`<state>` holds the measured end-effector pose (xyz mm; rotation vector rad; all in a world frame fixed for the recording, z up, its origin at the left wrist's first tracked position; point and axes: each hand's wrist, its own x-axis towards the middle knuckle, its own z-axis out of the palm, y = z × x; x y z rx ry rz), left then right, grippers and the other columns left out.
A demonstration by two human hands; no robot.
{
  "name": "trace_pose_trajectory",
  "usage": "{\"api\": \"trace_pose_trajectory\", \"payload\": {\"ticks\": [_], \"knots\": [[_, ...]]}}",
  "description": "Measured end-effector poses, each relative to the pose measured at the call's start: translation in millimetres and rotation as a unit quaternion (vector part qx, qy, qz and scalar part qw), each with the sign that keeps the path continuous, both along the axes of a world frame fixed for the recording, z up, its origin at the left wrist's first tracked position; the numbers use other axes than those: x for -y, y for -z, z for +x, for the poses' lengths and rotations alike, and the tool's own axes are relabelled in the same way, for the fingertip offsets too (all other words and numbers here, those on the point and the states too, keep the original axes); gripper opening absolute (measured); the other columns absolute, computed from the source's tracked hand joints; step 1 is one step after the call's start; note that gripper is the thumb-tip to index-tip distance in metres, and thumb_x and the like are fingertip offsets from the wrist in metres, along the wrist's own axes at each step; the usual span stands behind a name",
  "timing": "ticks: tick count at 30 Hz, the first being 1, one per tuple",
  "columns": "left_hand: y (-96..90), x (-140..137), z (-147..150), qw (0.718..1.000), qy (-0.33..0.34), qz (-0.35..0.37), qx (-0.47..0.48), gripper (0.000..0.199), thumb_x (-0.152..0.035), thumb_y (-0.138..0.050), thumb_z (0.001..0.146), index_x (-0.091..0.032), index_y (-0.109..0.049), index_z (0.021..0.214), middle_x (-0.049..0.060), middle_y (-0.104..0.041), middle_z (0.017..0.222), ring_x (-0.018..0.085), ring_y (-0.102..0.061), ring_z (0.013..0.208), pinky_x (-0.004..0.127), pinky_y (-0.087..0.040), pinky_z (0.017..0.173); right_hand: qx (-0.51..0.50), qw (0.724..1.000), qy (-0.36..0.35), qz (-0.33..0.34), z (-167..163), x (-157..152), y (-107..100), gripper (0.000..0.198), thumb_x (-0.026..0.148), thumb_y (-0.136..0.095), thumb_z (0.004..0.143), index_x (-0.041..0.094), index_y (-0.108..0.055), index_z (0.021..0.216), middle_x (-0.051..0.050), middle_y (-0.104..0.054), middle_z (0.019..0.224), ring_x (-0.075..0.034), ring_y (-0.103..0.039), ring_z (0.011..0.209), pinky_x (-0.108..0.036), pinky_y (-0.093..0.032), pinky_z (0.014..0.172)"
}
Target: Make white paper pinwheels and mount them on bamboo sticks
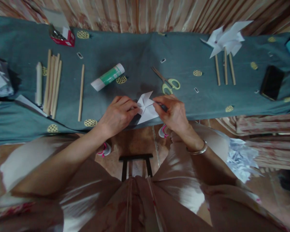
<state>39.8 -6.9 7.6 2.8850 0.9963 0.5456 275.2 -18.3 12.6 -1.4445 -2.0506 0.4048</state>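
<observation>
Between my hands is a white paper pinwheel (147, 111), partly folded, near the table's front edge. My left hand (119, 113) pinches its left side close to the middle, where folded tips meet. With thumb and forefinger, my right hand (172, 111) grips a blade at its right side. One flat corner points down toward me, and a folded blade stands up at the top. Just beyond my right hand lie scissors (166, 80) with pale green handles. A green and white glue stick (108, 77) lies beyond my left hand.
Several wooden sticks (52, 85) and a white glue stick-like tube (39, 83) lie left, with one stick (81, 93) apart. Farther back stands a red box (62, 35). Finished pinwheels (224, 40) on sticks and a dark phone (272, 82) are right. Paper scraps (241, 158) sit below.
</observation>
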Motion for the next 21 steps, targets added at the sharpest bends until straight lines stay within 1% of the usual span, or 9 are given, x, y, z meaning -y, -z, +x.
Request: {"api": "trace_pose_trajectory", "payload": {"ticks": [3,7,10,13,16,21], "knots": [[-1.1,-0.3,0.3,1.000,-0.010,-0.015,-0.015,0.026,-0.020,-0.048,0.101,-0.021,-0.073,0.106,0.006,-0.074,0.107,0.023,-0.062,0.100,0.038,-0.045,0.086,-0.001,1.000,-0.004,-0.008,-0.3,0.0,-1.6,0.018,0.026,-0.058,0.093,0.020,-0.075,0.096,-0.005,-0.077,0.093,-0.021,-0.069,0.089,-0.039,-0.052,0.090],[-1.9,-0.3,0.1,0.999,-0.009,-0.034,-0.006,0.025,-0.021,-0.049,0.100,-0.021,-0.074,0.106,0.007,-0.075,0.107,0.024,-0.062,0.100,0.039,-0.045,0.085,-0.005,1.000,-0.001,-0.012,-1.0,0.6,-1.2,0.017,0.025,-0.059,0.092,0.020,-0.075,0.095,-0.006,-0.077,0.091,-0.022,-0.068,0.087,-0.039,-0.051,0.090],[-2.2,-0.2,0.0,0.999,-0.010,-0.050,-0.002,0.026,-0.019,-0.049,0.100,-0.021,-0.074,0.106,0.008,-0.074,0.107,0.025,-0.062,0.099,0.040,-0.045,0.085,-0.001,1.000,0.014,-0.020,-1.3,0.5,1.1,0.016,0.027,-0.061,0.091,0.019,-0.075,0.095,-0.005,-0.075,0.086,-0.022,-0.067,0.082,-0.039,-0.052,0.086],[-1.6,-0.1,0.3,0.999,-0.007,-0.045,-0.002,0.026,-0.020,-0.049,0.100,-0.021,-0.074,0.106,0.008,-0.075,0.107,0.025,-0.062,0.099,0.040,-0.045,0.084,0.003,0.999,0.026,-0.029,-1.4,-0.2,4.0,0.018,0.029,-0.062,0.090,0.019,-0.075,0.097,-0.005,-0.074,0.085,-0.022,-0.067,0.081,-0.039,-0.053,0.084],[0.0,-0.3,0.3,0.999,-0.003,-0.041,0.000,0.025,-0.022,-0.050,0.101,-0.020,-0.074,0.106,0.008,-0.075,0.108,0.025,-0.062,0.099,0.040,-0.045,0.085,0.006,0.999,0.017,-0.028,-1.6,-0.3,5.3,0.018,0.028,-0.061,0.090,0.019,-0.074,0.099,-0.006,-0.075,0.089,-0.022,-0.068,0.084,-0.040,-0.053,0.086],[1.3,-1.1,-0.2,0.998,-0.002,-0.069,0.008,0.026,-0.021,-0.050,0.100,-0.020,-0.075,0.108,0.009,-0.075,0.109,0.025,-0.062,0.101,0.041,-0.045,0.086,0.002,1.000,0.009,-0.001,2.3,1.1,1.9,0.017,0.027,-0.061,0.090,0.021,-0.073,0.100,-0.008,-0.076,0.106,-0.025,-0.067,0.101,-0.044,-0.052,0.096]]}}
